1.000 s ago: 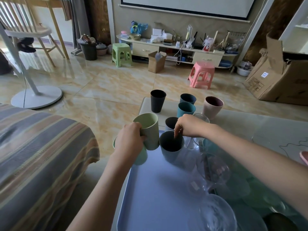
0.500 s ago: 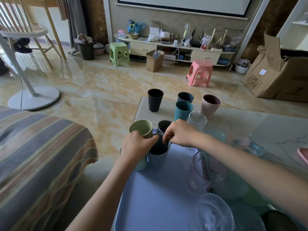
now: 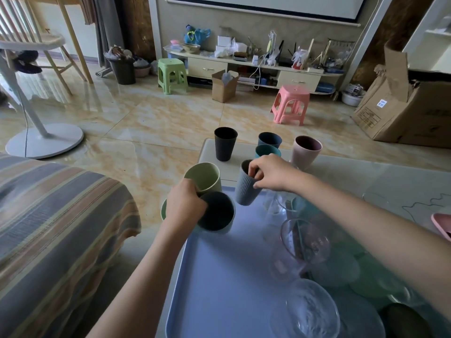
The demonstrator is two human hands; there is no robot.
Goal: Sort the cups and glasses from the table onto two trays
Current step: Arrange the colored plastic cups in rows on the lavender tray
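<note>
Several cups already sit at the far left corner of the blue tray [image 3: 219,284], clustered under the left hand [image 3: 185,206]: a pale green cup [image 3: 203,176], a dark-lined cup [image 3: 217,212] nearest the wrist, and the edge of another green cup [image 3: 163,209] peeking out on the hand's outer side. The left hand curls over the rims of this cluster, though which cup it actually grips I cannot tell. The right hand [image 3: 271,173] pinches the rim of a grey ribbed cup [image 3: 246,186], fingers hooked inside it, and the cup tilts just above the tray's far edge, so by my reading it is being carried in and not yet set down. Beyond both hands, four cups wait on the surface [image 3: 366,176]: a black cup [image 3: 225,143], two teal cups [image 3: 268,140] one behind the other, and a pink cup [image 3: 306,150]. Clear glasses [image 3: 305,240] crowd the area under the right forearm, beside the tray; none looks sorted, and a second tray cannot be made out. The job seems less than half done. Nearer the wrists the tray is open, with plenty of room; the tight spots are the tray's left rim, close to the surface's edge, and the glasses beside the right arm.
</note>
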